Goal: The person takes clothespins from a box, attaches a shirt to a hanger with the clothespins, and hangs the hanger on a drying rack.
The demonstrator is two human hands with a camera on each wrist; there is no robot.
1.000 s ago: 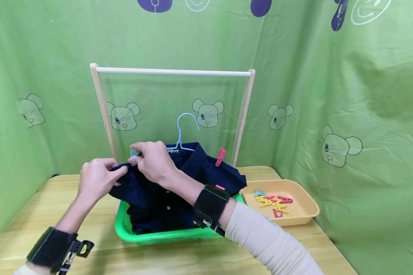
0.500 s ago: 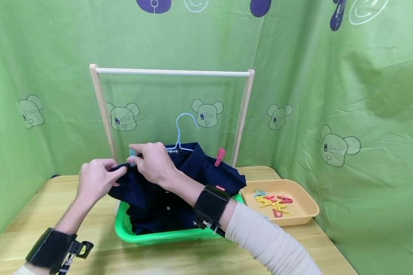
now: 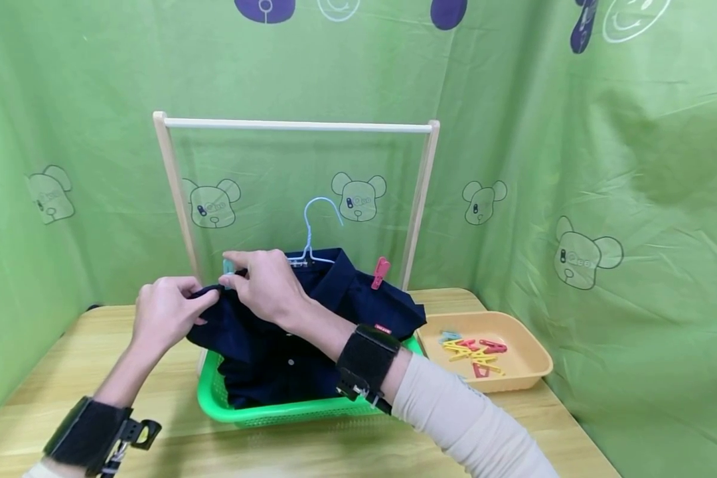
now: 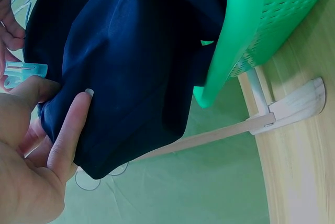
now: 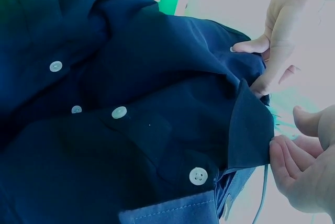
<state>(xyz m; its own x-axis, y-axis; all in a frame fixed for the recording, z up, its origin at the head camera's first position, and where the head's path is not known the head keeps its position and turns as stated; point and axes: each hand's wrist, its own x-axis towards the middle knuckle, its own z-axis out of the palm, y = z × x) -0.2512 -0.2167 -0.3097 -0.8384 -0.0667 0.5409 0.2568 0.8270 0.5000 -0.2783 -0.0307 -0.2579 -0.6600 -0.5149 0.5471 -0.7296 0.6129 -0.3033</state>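
A dark navy button-up shirt (image 3: 263,345) lies bunched in a green basket (image 3: 215,398), with a light blue wire hanger (image 3: 308,232) at its collar. My left hand (image 3: 167,309) pinches the cloth near the left shoulder, thumb and fingers on the fabric. Right beside it, my right hand (image 3: 269,282) holds a light blue clothespin (image 4: 25,70) between thumb and forefinger at that shoulder's edge. In the right wrist view the pin is washed out by glare. A pink clothespin (image 3: 380,273) stands upright on the other shoulder.
A wooden rack with a white rail (image 3: 299,125) stands behind the basket. To the right, an orange tray (image 3: 526,352) holds several yellow, red and blue clothespins (image 3: 475,352). Everything rests on a wooden table (image 3: 83,352), with a green curtain (image 3: 95,219) around it.
The head view has drifted very slightly to the right. Both hands keep their places at the shirt's left shoulder, the right thumb shifting only a little on the clothespin.
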